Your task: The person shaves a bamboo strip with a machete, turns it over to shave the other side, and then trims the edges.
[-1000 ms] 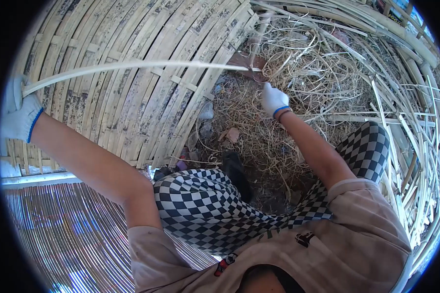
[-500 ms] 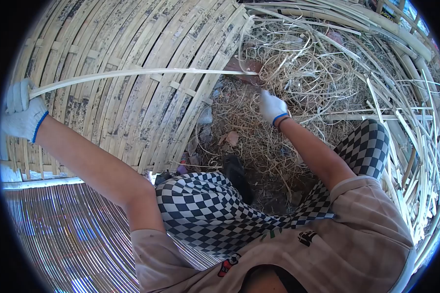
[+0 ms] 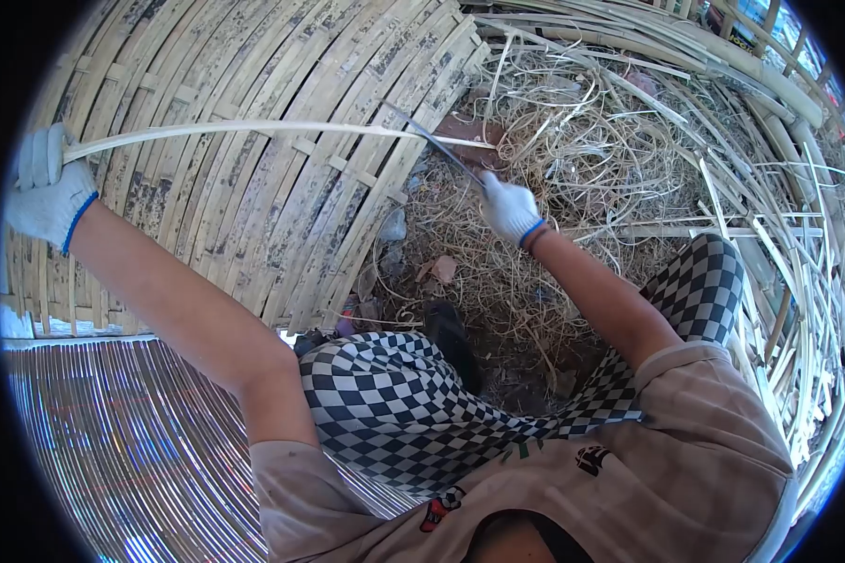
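Note:
My left hand, in a white glove with a blue cuff, is closed around one end of a long pale bamboo strip. The strip bows slightly as it runs right across the woven bamboo panel. Its far end lies over a reddish-brown block on the ground. My right hand, gloved the same way, is closed on the handle of a long thin knife. The blade points up and left and crosses the strip in this view; the handle is mostly hidden in my fist.
A heap of curled bamboo shavings covers the ground ahead and right. Split bamboo strips pile up along the right side. The woven bamboo panel fills the left, above a slatted surface. My dark shoe stands between them.
My right hand has shifted slightly left, and the knife blade now shows plainly across the strip. My left hand stays nearly in place, with the strip a little higher in view.

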Motion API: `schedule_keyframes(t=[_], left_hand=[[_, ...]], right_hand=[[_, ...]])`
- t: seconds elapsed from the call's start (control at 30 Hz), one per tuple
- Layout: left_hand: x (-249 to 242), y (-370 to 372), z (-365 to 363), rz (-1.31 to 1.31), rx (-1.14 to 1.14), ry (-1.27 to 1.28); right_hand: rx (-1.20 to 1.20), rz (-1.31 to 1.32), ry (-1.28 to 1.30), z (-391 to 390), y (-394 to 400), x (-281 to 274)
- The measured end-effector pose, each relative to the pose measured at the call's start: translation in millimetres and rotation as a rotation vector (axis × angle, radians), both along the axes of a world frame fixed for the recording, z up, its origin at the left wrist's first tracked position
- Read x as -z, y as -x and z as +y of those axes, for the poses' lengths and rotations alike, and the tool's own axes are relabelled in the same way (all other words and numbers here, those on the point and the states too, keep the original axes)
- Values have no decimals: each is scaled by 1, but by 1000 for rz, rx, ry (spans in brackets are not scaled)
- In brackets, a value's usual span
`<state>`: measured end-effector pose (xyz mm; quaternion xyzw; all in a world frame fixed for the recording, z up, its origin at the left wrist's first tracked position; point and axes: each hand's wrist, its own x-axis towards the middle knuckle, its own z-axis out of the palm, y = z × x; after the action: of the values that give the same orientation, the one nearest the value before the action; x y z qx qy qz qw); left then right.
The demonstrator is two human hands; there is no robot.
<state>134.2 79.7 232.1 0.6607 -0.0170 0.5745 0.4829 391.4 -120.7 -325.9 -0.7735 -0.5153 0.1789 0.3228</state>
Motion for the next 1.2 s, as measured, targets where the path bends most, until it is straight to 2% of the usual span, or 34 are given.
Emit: schedule_keyframes(t=[0.07, 0.1, 0.13, 0.2, 0.23, 0.3, 0.33, 0.4, 0.43, 0.47, 0.53, 0.57, 0.67, 0.77, 0.87, 0.97, 1.2], left_hand=[[2, -3, -5, 33, 190, 35], [4, -3, -5, 49, 312, 58], [6, -5, -6, 62, 331, 54], [11, -8, -8, 88, 369, 47], [12, -9, -11, 112, 305, 31], [17, -13, -22, 115, 403, 71], [19, -17, -29, 114, 413, 81], [21, -25, -40, 113, 439, 91], [28, -34, -51, 64, 232, -22], [31, -40, -55, 114, 461, -32], [30, -48, -56, 224, 910, -55], [27, -48, -56, 258, 900, -52], [28, -66, -72, 277, 994, -88], [28, -77, -93, 266, 885, -91], [27, -93, -113, 231, 1010, -101], [26, -106, -130, 174, 829, -277], [32, -115, -160, 77, 611, -99]], right_hand=[[165, 26, 203, -19, -14, 69], [107, 36, 345, -23, -29, 96], [51, 47, 484, -20, -40, 109], [-261, -250, 477, -4, -47, 102], [-424, -405, 475, -1, -47, 99], [-362, -398, 421, 15, -44, 91], [-331, -389, 391, 21, -35, 67], [-77, -54, 202, 16, -21, 0], [4, 30, 93, 19, -12, -26], [84, 114, -19, 21, -5, -51], [59, 140, -237, 20, 7, -97], [1, 196, -339, 15, 10, -121], [-12, 158, -448, -9, 20, -190], [-42, 108, -510, -46, 27, -264], [-68, -46, -589, -69, 33, -309], [-77, -101, -650, -86, 38, -354], [-89, -417, -831, -89, 47, -420]])
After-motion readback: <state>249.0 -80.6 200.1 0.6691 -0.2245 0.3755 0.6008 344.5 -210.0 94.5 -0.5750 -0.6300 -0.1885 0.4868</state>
